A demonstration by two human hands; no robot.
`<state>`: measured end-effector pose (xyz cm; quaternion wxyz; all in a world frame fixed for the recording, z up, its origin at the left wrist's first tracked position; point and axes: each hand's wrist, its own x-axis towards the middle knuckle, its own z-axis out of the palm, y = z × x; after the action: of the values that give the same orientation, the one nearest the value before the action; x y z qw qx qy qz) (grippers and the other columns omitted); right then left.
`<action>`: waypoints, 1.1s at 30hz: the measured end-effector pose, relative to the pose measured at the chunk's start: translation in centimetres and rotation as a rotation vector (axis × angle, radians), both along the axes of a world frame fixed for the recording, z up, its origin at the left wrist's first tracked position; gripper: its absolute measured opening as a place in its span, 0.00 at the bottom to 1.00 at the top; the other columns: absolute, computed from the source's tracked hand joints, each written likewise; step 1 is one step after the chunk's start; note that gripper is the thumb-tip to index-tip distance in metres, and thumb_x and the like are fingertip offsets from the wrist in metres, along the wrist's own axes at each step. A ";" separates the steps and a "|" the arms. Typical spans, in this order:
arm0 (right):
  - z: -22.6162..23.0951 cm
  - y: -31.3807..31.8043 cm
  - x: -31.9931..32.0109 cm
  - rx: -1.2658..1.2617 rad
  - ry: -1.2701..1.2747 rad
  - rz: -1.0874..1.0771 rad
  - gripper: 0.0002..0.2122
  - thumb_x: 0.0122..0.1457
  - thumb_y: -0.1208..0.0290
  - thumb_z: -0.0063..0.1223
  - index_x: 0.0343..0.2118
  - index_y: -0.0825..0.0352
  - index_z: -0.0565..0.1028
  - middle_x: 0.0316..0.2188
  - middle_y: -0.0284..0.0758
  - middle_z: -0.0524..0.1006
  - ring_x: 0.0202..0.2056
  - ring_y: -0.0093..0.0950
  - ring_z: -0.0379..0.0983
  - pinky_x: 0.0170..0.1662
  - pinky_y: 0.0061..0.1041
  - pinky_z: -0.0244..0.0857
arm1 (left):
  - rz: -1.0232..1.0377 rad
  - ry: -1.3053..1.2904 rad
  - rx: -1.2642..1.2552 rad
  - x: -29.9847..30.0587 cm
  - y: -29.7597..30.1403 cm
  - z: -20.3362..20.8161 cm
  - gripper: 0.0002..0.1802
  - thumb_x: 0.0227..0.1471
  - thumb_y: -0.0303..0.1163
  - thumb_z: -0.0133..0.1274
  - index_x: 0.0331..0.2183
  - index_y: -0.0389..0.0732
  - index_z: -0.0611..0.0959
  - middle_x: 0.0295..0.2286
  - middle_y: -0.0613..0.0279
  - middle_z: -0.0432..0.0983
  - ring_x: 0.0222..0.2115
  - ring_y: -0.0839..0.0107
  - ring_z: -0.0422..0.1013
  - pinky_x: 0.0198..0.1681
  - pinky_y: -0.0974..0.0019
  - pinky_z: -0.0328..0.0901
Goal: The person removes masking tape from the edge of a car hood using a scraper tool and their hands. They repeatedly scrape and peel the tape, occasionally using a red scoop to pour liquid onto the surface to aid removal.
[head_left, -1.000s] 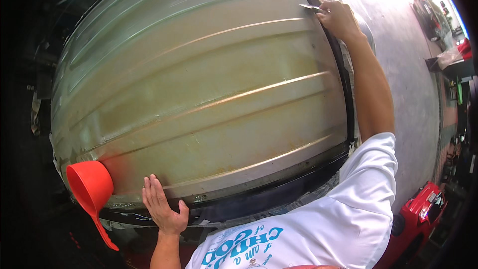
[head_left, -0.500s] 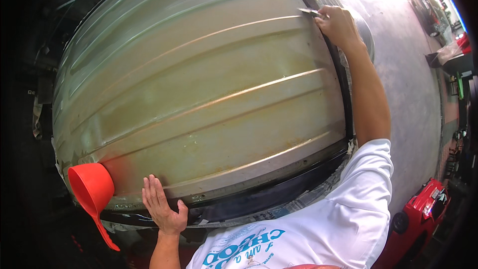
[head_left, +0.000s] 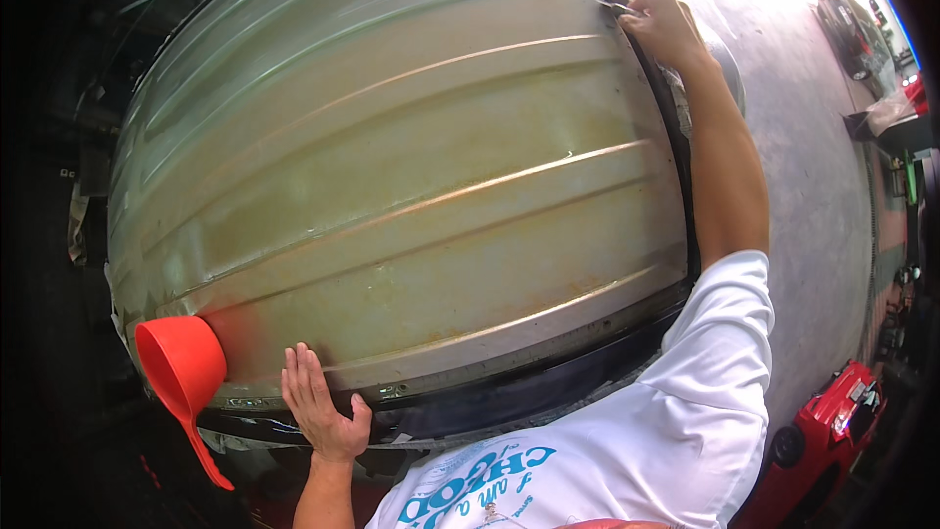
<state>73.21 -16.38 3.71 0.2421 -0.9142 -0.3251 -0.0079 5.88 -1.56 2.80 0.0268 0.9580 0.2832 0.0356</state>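
Below me spreads a ridged car roof panel (head_left: 470, 264), a wet-looking greenish beige with rusty brown patches. My left hand (head_left: 327, 407) lies with fingers stretched out on its near edge and holds nothing. Far out at the right edge of the panel, my right hand (head_left: 668, 31) grips a small scraper (head_left: 613, 6). Its thin metal tip points left by the dark border strip; the handle is mostly hidden in my fingers. A red plastic dipper (head_left: 183, 372) sits tilted on the near left corner, handle hanging over the edge, to the left of my left hand.
Newspaper (head_left: 548, 421) and dark trim border the near side of the panel. To the right runs a grey concrete floor (head_left: 813, 167). A red car (head_left: 821, 431) stands at lower right, a dark car (head_left: 850, 34) farther off. Dark surroundings lie at left.
My right hand has shifted slightly up and away along the right edge with the scraper. My left hand and the red dipper have stayed in place.
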 end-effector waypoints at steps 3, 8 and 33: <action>0.4 2.3 2.0 -0.048 0.025 -0.059 0.17 0.57 0.62 0.66 0.46 0.67 0.86 0.39 0.50 0.86 0.43 0.41 0.85 0.50 0.37 0.75 | -0.001 -0.006 0.006 0.0 0.3 -0.2 0.52 0.48 0.41 0.54 0.72 0.33 0.60 0.70 0.41 0.58 0.72 0.42 0.52 0.73 0.37 0.46; -0.4 1.8 1.2 0.010 -0.028 -0.098 0.17 0.58 0.61 0.63 0.46 0.65 0.86 0.38 0.48 0.86 0.43 0.44 0.85 0.52 0.41 0.75 | -0.001 -0.015 0.013 0.2 0.3 -0.2 0.53 0.46 0.38 0.55 0.72 0.33 0.59 0.70 0.42 0.58 0.72 0.42 0.52 0.74 0.38 0.46; -0.8 -2.4 -0.9 0.093 0.115 -0.007 0.15 0.57 0.61 0.67 0.40 0.67 0.87 0.31 0.45 0.86 0.33 0.35 0.84 0.44 0.35 0.77 | 0.026 -0.007 0.017 -0.5 -0.2 -0.4 0.53 0.48 0.39 0.55 0.73 0.34 0.59 0.71 0.44 0.57 0.73 0.44 0.51 0.74 0.38 0.44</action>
<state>72.33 -18.74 2.93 0.3026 -0.9020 -0.3065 0.0285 5.33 -1.75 2.36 0.0191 0.9544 0.2951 0.0419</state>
